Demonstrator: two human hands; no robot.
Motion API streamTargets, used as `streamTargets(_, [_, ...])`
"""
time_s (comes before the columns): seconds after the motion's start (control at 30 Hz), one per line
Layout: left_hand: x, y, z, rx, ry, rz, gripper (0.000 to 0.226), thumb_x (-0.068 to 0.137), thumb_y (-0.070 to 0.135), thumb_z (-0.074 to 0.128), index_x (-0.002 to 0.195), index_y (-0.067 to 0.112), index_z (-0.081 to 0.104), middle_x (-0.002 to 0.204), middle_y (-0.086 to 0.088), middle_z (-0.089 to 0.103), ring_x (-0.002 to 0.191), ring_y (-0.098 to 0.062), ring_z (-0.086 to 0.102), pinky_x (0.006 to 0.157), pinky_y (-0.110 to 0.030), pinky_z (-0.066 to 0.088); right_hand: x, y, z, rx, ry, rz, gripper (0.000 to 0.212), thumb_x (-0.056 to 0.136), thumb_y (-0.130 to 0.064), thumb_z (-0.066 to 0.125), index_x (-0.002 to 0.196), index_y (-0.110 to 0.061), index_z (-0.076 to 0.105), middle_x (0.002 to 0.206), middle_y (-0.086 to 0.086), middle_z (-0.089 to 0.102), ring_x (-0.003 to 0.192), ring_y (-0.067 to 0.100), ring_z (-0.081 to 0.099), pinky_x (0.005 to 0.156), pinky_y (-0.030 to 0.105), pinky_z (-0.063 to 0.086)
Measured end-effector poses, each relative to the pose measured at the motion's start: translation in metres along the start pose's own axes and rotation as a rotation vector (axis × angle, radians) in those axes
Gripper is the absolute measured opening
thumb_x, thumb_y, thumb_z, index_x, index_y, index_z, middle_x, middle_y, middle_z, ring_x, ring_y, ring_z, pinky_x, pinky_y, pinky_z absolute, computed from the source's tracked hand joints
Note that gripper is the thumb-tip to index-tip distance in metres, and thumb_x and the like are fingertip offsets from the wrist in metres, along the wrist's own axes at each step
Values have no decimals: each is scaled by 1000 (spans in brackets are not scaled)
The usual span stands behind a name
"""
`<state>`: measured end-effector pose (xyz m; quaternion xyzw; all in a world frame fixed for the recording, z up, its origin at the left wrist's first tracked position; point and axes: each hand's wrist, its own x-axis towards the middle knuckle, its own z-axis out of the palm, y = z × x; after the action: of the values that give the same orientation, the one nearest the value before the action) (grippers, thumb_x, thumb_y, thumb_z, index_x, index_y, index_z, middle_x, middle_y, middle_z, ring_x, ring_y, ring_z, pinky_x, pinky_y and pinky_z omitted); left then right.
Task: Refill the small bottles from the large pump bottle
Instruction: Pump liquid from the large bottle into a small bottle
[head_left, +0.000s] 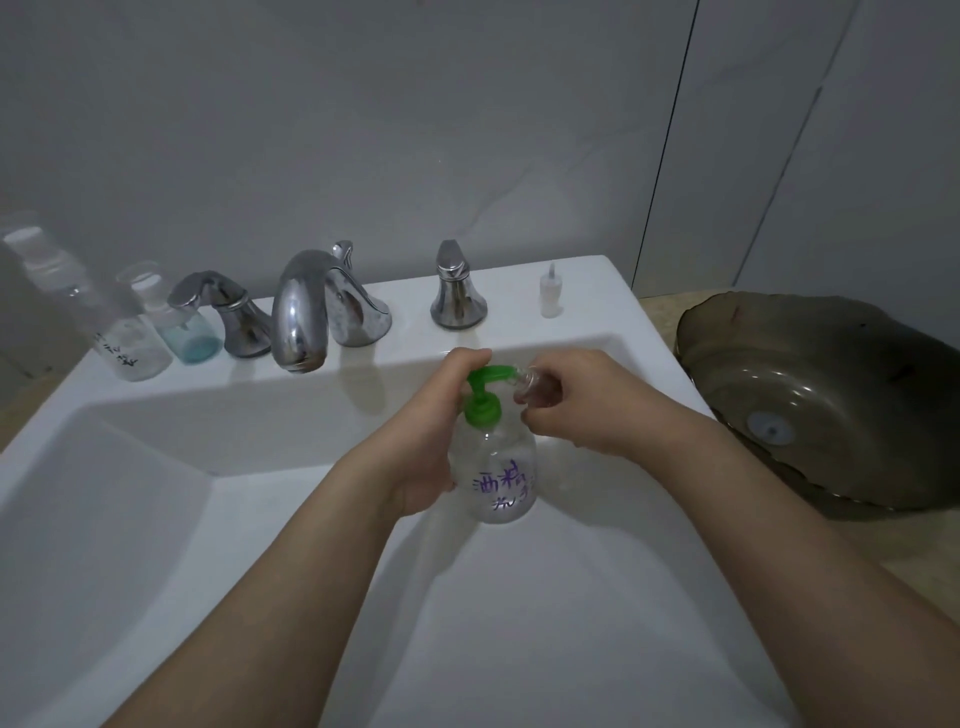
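- Large pump bottle (493, 467): clear body, green pump head, purple handwriting on the front; it is held upright above the white sink (156, 519), just right of the view's centre.
- Left hand (441, 431): it is wrapped round the pump bottle from the 9 o'clock side, with the fingers curled behind the body and over the top of the green pump; whether the pump is being pressed cannot be told.
- Small bottle (537, 387): clear and uncapped, it is tilted with its mouth set against the tip of the green spout, at 1 o'clock from the pump bottle's body.
- Right hand (576, 400): the small bottle is gripped by curled fingers and thumb, with the palm turned downward.
- Small cap with nozzle (550, 291): white, it is stood upright on the sink ledge at 12 o'clock from the right hand, well apart from it.
- Chrome faucet (317, 312): it is placed on the ledge at 11 o'clock from the hands, between two chrome handles (457, 291).
- Spray bottle (104, 317): tall and clear with dark writing, it is stood at the ledge's far left.
- Blue-tinted bottle (187, 327): short, it is placed just beside the spray bottle and touching the left handle's base in view.
- Dark glass bowl (831, 395): it is set on the counter at 3 o'clock from the hands.
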<state>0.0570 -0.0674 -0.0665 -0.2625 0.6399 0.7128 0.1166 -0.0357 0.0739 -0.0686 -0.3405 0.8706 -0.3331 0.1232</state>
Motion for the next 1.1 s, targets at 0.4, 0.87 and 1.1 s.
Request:
streamTargets(0.4, [-5, -8, -4, -5, -101, -65, 72, 71, 81, 49, 119, 30, 66, 112, 0, 72, 105, -25, 68, 88, -45, 49, 0, 3, 2, -49, 96, -45, 9, 71, -8, 64, 70, -15, 58, 63, -7, 52, 62, 13, 49, 55, 26, 39])
streamTargets(0.87, [-5, -13, 2, -7, -21, -1, 60, 79, 75, 45, 119, 35, 64, 117, 0, 70, 102, -25, 67, 88, -58, 48, 3, 6, 6, -144, 136, -68, 5, 69, -9, 60, 71, -13, 59, 66, -5, 54, 67, 20, 55, 57, 29, 44])
streamTargets(1.1, [-7, -12, 3, 25, 33, 31, 47, 82, 69, 48, 116, 40, 63, 129, 2, 60, 111, -27, 61, 88, -59, 48, 3, 7, 6, -170, 89, -50, 12, 70, -7, 60, 68, -18, 56, 67, -7, 55, 69, 19, 56, 60, 28, 45])
